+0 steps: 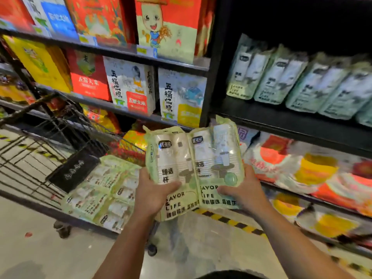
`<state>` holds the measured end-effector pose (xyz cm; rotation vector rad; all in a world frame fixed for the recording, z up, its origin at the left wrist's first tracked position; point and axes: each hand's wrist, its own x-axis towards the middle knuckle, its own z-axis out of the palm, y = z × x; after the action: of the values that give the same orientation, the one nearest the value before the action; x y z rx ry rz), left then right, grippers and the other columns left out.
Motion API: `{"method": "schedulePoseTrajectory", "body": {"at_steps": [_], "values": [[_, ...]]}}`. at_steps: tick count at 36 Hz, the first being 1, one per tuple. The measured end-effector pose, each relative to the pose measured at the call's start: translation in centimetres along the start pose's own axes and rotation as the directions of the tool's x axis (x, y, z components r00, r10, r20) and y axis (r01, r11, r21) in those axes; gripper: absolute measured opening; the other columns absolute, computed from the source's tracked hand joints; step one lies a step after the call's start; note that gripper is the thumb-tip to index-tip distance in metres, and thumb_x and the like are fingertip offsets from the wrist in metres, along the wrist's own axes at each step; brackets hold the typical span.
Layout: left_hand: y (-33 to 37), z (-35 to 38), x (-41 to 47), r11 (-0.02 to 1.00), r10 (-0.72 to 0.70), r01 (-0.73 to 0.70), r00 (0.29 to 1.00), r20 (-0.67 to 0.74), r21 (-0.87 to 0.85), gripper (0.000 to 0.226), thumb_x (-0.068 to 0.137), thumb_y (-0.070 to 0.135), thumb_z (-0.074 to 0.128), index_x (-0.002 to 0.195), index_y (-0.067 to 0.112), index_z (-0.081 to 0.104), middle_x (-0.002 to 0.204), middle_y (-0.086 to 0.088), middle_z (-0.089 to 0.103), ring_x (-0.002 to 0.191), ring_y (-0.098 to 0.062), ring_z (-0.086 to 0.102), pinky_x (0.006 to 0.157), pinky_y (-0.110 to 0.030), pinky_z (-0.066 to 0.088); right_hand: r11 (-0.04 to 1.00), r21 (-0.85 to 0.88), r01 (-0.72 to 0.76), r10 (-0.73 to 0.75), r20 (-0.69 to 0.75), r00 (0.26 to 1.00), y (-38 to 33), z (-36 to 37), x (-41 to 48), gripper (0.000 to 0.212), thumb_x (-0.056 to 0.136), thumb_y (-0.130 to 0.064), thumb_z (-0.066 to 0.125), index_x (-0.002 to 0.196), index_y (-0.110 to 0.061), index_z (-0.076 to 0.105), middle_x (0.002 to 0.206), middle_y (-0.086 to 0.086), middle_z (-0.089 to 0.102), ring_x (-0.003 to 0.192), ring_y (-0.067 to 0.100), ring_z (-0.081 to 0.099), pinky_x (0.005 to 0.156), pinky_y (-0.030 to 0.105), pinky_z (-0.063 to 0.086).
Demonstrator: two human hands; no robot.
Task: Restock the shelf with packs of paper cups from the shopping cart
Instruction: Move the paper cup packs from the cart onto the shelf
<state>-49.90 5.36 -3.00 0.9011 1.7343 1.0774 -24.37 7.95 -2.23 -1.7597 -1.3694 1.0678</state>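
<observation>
Two pale green packs of paper cups are held side by side in front of me, upright. My left hand (pixel 153 193) grips the left pack (pixel 169 158) at its lower left edge. My right hand (pixel 244 188) grips the right pack (pixel 216 158) at its lower right edge. The black wire shopping cart (pixel 46 137) stands at the left, with several more cup packs (pixel 102 190) lying in it. Up on the right, the dark shelf (pixel 281 117) carries a row of the same cup packs (pixel 298 83), leaning.
Rice bags and boxes (pixel 130 85) fill the shelves to the left of a black upright post (pixel 211 77). Colourful bags (pixel 302 168) lie on the lower right shelves. Yellow-black floor tape (pixel 231 220) runs along the shelf base.
</observation>
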Motion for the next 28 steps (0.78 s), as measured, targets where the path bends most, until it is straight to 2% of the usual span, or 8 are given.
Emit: {"method": "schedulePoseTrajectory", "body": {"at_steps": [2, 5, 7, 11, 16, 21, 25, 28], "values": [[0.9, 1.8, -0.3, 1.000, 0.009, -0.009, 0.998, 0.059, 0.008, 0.066, 0.059, 0.019, 0.096, 0.104, 0.030, 0.050, 0.096, -0.003, 0.074, 0.073, -0.021, 0.076, 0.063, -0.047, 0.063, 0.999, 0.027, -0.037, 0.039, -0.046, 0.998, 1.1, -1.9, -0.4, 0.082, 0.060, -0.018, 0.096, 0.121, -0.031, 0.043, 0.105, -0.013, 0.065, 0.091, 0.006, 0.065, 0.074, 0.030, 0.054], [2.5, 4.7, -1.2, 0.998, 0.061, -0.066, 0.989, 0.138, 0.026, 0.067, 0.064, 0.017, 0.094, 0.113, 0.027, 0.049, 0.099, 0.001, 0.072, 0.076, -0.014, 0.075, 0.059, -0.034, 0.061, 0.996, 0.048, -0.074, 0.079, -0.099, 0.992, 2.9, -4.4, -1.0, 0.088, 0.056, -0.028, 0.097, 0.127, -0.029, 0.046, 0.108, -0.012, 0.067, 0.096, 0.012, 0.068, 0.077, 0.034, 0.057], [3.5, 6.8, -1.9, 0.995, 0.084, -0.090, 0.979, 0.183, 0.029, 0.068, 0.066, 0.018, 0.094, 0.115, 0.029, 0.048, 0.101, 0.005, 0.071, 0.084, -0.013, 0.073, 0.065, -0.035, 0.060, 0.996, 0.045, -0.074, 0.080, -0.150, 0.985, 4.1, -6.3, -1.5, 0.090, 0.053, -0.035, 0.097, 0.128, -0.029, 0.046, 0.110, -0.013, 0.066, 0.097, 0.012, 0.066, 0.072, 0.030, 0.053], [4.6, 12.3, -3.1, 0.992, 0.101, -0.116, 0.959, 0.263, 0.042, 0.077, 0.061, 0.022, 0.097, 0.120, 0.031, 0.048, 0.106, 0.007, 0.071, 0.094, -0.015, 0.072, 0.081, -0.047, 0.061, 0.995, 0.061, -0.082, 0.095, -0.252, 0.963, 6.4, -11.2, -2.9, 0.091, 0.058, -0.033, 0.096, 0.132, -0.027, 0.043, 0.109, -0.018, 0.059, 0.098, 0.011, 0.061, 0.070, 0.023, 0.046], [6.1, 21.0, -6.7, 0.979, 0.156, -0.192, 0.913, 0.377, 0.060, 0.085, 0.061, 0.029, 0.097, 0.127, 0.032, 0.043, 0.111, 0.014, 0.064, 0.101, -0.013, 0.065, 0.086, -0.040, 0.055, 0.985, 0.098, -0.143, 0.168, -0.355, 0.920, 10.6, -19.0, -4.8, 0.086, 0.063, -0.035, 0.095, 0.129, -0.029, 0.040, 0.102, -0.024, 0.052, 0.089, 0.006, 0.056, 0.064, 0.020, 0.042], [8.0, 30.6, -11.2, 0.967, 0.193, -0.248, 0.869, 0.455, 0.063, 0.082, 0.062, 0.030, 0.096, 0.126, 0.031, 0.046, 0.111, 0.012, 0.065, 0.098, -0.008, 0.064, 0.075, -0.028, 0.051, 0.975, 0.170, -0.145, 0.207, -0.441, 0.873, 15.5, -27.4, -6.5, 0.079, 0.062, -0.030, 0.095, 0.123, -0.025, 0.044, 0.101, -0.017, 0.057, 0.088, -0.003, 0.055, 0.064, 0.022, 0.044], [8.9, 38.1, -14.9, 0.968, 0.184, -0.244, 0.853, 0.489, 0.061, 0.076, 0.064, 0.023, 0.096, 0.120, 0.031, 0.046, 0.112, 0.006, 0.067, 0.099, -0.015, 0.067, 0.085, -0.039, 0.057, 0.970, 0.218, -0.107, 0.203, -0.484, 0.851, 19.0, -34.4, -7.4, 0.076, 0.063, -0.029, 0.095, 0.121, -0.025, 0.046, 0.102, -0.018, 0.060, 0.091, -0.002, 0.059, 0.067, 0.020, 0.047], [9.3, 43.3, -17.5, 0.969, 0.185, -0.241, 0.850, 0.493, 0.053, 0.081, 0.063, 0.021, 0.096, 0.127, 0.028, 0.046, 0.113, 0.004, 0.068, 0.101, -0.019, 0.068, 0.089, -0.045, 0.058, 0.964, 0.247, -0.099, 0.215, -0.502, 0.838, 21.8, -39.1, -7.7, 0.079, 0.061, -0.033, 0.096, 0.122, -0.028, 0.046, 0.105, -0.016, 0.064, 0.098, 0.007, 0.065, 0.081, 0.032, 0.055]]}}
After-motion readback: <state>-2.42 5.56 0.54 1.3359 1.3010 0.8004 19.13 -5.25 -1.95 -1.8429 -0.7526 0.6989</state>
